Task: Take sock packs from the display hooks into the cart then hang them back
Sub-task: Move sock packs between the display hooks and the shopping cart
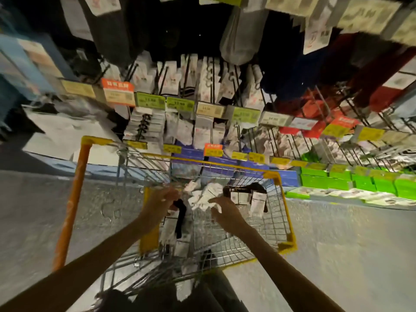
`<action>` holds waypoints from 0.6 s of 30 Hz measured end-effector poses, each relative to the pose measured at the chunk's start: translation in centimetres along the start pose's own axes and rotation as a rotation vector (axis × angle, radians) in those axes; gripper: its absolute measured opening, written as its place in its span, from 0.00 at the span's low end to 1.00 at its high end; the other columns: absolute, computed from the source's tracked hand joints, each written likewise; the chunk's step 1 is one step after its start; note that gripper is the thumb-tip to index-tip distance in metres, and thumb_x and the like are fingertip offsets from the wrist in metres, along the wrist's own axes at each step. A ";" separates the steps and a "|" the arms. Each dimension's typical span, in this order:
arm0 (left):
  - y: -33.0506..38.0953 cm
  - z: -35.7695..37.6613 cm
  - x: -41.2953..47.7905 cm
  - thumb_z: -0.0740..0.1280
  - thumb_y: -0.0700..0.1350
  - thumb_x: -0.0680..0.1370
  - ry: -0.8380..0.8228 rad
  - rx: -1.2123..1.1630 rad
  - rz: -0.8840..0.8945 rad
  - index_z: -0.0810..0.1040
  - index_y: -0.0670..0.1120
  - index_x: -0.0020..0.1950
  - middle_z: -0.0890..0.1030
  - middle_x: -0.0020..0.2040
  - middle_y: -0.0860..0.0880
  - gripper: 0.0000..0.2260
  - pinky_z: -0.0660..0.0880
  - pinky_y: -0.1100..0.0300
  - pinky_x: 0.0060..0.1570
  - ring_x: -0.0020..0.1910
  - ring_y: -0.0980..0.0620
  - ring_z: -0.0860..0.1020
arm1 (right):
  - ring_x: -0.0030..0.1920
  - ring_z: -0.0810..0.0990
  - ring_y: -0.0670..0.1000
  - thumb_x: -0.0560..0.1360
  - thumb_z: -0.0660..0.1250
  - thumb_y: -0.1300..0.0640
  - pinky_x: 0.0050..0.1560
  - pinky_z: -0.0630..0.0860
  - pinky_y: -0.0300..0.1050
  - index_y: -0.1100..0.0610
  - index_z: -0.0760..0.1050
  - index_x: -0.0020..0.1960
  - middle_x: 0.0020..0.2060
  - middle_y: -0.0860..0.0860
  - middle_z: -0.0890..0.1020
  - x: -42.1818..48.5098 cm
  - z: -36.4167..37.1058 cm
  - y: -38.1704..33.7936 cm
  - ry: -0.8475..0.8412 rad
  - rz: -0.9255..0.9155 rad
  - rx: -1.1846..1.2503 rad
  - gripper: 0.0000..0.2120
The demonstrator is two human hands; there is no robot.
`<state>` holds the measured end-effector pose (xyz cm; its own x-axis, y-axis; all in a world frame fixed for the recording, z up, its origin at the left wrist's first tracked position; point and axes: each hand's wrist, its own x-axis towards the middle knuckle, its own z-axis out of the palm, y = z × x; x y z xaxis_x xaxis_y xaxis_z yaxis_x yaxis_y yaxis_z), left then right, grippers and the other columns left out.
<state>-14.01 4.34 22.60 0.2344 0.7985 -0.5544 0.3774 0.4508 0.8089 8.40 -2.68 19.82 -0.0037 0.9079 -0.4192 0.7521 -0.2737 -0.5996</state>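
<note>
Ahead, we face the display hooks (211,86) above our cart (286,206), where white sock packs (202,197) lie heaped. Our left grip (161,202) pinches a black sock pack (181,215) by its top, and our right grip (222,210) hovers spread beside the white ones. They look light and floppy, so we'd take the stiffer card header.

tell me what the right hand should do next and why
Probably close the right hand on the white sock pack just ahead of its open fingers; the left hand holds a black sock pack, and both hands are over the cart.
</note>
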 end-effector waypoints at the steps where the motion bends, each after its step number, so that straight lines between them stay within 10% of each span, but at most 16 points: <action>1: -1.0 0.3 -0.3 0.62 0.38 0.83 0.017 0.023 -0.031 0.80 0.43 0.54 0.83 0.43 0.44 0.07 0.75 0.65 0.31 0.35 0.52 0.82 | 0.60 0.76 0.61 0.79 0.57 0.52 0.65 0.67 0.50 0.63 0.76 0.63 0.57 0.61 0.80 -0.3 1.2 1.3 -0.027 0.026 0.018 0.20; 18: -25.3 11.0 4.5 0.60 0.28 0.79 -0.041 0.398 -0.263 0.76 0.40 0.54 0.77 0.45 0.38 0.11 0.75 0.63 0.28 0.33 0.54 0.80 | 0.65 0.73 0.58 0.80 0.60 0.62 0.62 0.69 0.49 0.61 0.66 0.72 0.65 0.60 0.75 0.7 13.1 16.4 -0.457 0.039 -0.166 0.20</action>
<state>-12.70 -7.87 -2.50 0.1167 0.6576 -0.7442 0.7408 0.4415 0.5063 12.11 -10.70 0.73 -0.2343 0.6554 -0.7180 0.8521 -0.2171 -0.4762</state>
